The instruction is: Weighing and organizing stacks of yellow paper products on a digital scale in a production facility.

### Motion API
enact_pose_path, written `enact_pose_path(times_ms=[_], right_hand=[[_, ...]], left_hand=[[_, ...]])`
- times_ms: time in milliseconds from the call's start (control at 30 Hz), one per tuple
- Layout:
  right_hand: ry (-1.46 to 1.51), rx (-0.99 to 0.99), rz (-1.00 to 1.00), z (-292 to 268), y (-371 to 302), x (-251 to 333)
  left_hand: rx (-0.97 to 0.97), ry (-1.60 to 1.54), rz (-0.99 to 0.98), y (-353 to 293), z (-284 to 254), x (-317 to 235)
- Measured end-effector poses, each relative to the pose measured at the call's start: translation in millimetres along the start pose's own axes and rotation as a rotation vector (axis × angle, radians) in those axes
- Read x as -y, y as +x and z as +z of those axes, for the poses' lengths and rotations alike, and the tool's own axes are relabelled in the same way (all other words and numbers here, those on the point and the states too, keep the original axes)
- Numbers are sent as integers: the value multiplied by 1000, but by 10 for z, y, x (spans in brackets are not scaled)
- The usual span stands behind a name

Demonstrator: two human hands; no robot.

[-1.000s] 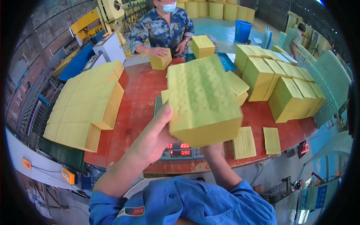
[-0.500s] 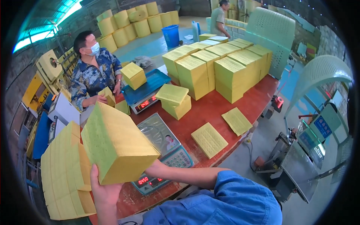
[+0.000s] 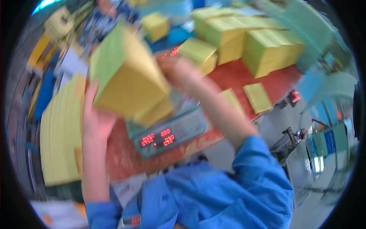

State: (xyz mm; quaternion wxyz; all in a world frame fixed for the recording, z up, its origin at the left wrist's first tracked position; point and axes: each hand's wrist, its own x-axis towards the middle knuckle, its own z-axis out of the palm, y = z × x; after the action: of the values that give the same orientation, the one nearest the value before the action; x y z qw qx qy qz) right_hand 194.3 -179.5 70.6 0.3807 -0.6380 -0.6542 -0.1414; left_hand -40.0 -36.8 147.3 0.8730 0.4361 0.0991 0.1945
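Note:
A tall stack of yellow paper is tilted in front of me, above the weighing scale with its lit red digits. My left hand grips its lower left side, thumb up along the face and fingers hidden underneath. At its right edge is my right hand, fingers smeared by motion and partly behind the stack. I cannot tell whether it grips the paper. A smaller yellow block shows under the stack, just over the scale; whether it is separate is unclear.
Left of my arm stands a long row of yellow paper. Large yellow stacks fill the red table's far side, with a thin sheaf nearer. A co-worker is beyond a blue scale tray. Machinery stands right.
My view has tipped down, blurring the picture. My right hand, earlier hidden behind the stack, now shows at its right edge. A smaller yellow block now shows beneath the stack.

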Motion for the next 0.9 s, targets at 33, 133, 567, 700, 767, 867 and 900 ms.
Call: enact_pose_path(times_ms=[33, 133, 567, 700, 767, 867, 900], right_hand=[[722, 24, 385, 74, -45, -392], [1392, -170, 788, -165, 269, -41], [1204, 40, 823, 253, 206, -54], [1139, 51, 861, 279, 222, -26], [1154, 23, 848, 277, 214, -21], [1100, 25, 804, 282, 194, -17], [1100, 26, 811, 287, 162, -17]], left_hand=[[-3, 30, -48, 73, 152, -43], [-216, 227, 39, 187, 167, -8], [-208, 387, -21, 109, -101, 206], [-248, 403, -43, 92, -170, 231], [-235, 401, -59, 95, -168, 239], [-256, 432, -45, 73, -97, 253], [-257, 442, -48, 69, -90, 259]])
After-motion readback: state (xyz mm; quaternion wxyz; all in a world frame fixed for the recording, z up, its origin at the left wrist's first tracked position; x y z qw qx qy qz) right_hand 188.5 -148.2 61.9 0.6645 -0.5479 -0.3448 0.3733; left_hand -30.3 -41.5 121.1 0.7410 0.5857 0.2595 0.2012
